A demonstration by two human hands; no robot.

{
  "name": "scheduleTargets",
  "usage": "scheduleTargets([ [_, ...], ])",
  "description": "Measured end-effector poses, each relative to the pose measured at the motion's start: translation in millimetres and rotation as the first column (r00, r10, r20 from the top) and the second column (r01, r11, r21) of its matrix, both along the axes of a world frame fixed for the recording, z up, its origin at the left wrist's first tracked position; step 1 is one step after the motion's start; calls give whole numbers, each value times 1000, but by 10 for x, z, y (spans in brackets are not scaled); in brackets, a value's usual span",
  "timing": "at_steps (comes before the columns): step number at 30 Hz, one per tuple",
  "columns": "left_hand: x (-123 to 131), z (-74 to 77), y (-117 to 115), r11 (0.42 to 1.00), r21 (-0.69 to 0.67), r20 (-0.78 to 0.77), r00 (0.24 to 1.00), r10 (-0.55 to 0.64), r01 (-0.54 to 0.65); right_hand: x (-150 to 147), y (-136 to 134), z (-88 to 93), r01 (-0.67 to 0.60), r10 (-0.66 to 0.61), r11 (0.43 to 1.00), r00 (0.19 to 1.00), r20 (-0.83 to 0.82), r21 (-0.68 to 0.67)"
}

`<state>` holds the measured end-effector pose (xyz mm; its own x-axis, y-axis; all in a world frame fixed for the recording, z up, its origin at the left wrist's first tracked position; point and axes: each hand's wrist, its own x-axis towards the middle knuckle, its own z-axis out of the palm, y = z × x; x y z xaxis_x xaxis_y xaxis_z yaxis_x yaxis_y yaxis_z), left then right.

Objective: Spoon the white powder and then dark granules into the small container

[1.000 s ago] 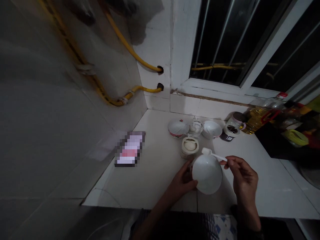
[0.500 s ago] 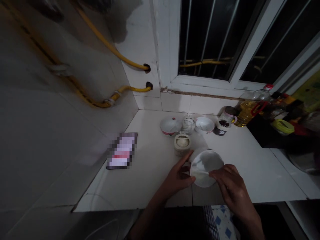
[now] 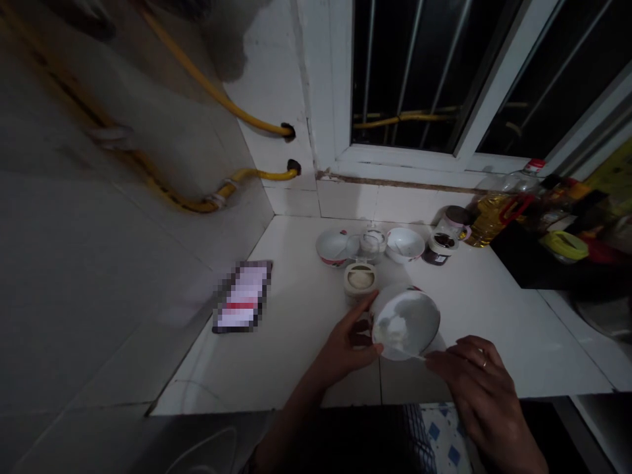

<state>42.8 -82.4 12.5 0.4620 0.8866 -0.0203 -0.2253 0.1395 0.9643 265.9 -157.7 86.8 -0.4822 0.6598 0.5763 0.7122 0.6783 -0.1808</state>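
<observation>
On the far left, a yellow hose (image 3: 266, 175) runs along the tiled wall, and below it a phone-like slab (image 3: 243, 296) (pixelated, so its screen is unreadable) lies on the white counter (image 3: 291, 368). Next comes a patterned bowl (image 3: 330, 249) near the back wall. In front, the left hand (image 3: 346, 343) grasps the mixing bowl (image 3: 409, 319), thumb at the rim and fingers round its left side; whether its base touches the counter, I cannot tell. Just behind that hand stands an open tub (image 3: 360, 280) of white contents. The right hand (image 3: 486, 382) pinches the handle of a white spoon (image 3: 413, 356), which reaches into the mixing bowl, near pale material inside. Farther right stands an oil bottle (image 3: 486, 220), beside a black box (image 3: 518, 260).
</observation>
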Motion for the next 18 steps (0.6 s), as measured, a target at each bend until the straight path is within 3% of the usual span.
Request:
scheduleTargets([
  [3, 0, 6, -3, 1000, -2, -3, 1000, -2, 2, -4, 15, -27, -48, 48, 999, 999, 16, -8],
  [5, 9, 13, -14, 1000, 1, -9, 1000, 1, -1, 7, 46, -72, 5, -6, 1000, 998, -63, -17],
  [8, 23, 40, -35, 1000, 14, -33, 999, 16, -15, 63, 58, -145, 225, -254, 965, 934, -253, -137],
  [10, 32, 67, -50, 999, 30, -62, 997, 37, -35, 105, 48, -183, 352, -440, 888, 839, -320, -297],
  [12, 44, 94, -63, 997, 55, -91, 994, 63, -58, 130, 57, -215, 397, -557, 807, 758, -340, -438],
  [15, 74, 116, -77, 992, 105, -118, 989, 87, -75, 111, 135, -270, 352, -624, 739, 679, -386, -575],
  [18, 114, 105, -84, 982, 171, -153, 982, 110, -84, 29, 253, -351, 185, -647, 690, 591, -482, -699],
])
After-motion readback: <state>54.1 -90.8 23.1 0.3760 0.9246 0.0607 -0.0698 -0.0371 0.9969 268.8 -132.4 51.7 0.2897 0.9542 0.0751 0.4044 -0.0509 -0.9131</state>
